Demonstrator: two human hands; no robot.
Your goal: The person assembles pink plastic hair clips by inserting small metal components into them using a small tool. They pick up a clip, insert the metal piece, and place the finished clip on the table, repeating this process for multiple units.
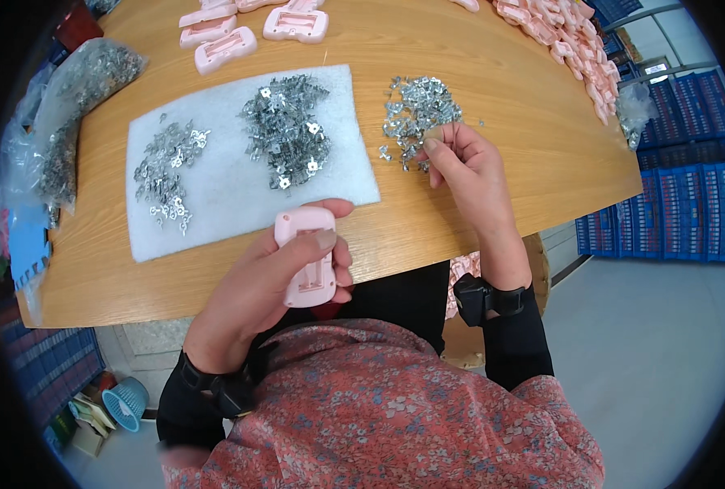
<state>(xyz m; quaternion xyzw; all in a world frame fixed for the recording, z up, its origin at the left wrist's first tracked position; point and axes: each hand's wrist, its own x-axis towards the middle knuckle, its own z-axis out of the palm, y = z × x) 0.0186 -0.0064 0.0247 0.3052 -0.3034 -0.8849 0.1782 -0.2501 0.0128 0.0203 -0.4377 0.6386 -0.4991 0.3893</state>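
My left hand (269, 273) is closed around a pink plastic casing (307, 285) with a recessed compartment, held just past the table's near edge with the thumb lying across it. My right hand (467, 167) pinches thumb and forefinger together at the near side of a pile of small metal pieces (421, 106); what sits between the fingertips is too small to make out. Left of that pile, a white foam sheet (224, 106) carries two more heaps: flat metal contact plates (285, 130) and smaller metal clips (167, 171).
Several pink casings (226, 49) lie at the far side of the wooden table (493, 65). A large pile of pink parts (570, 49) covers its far right. Clear bags of metal pieces (94, 81) stand at the left edge. Blue crates (680, 204) are stacked beyond the right edge.
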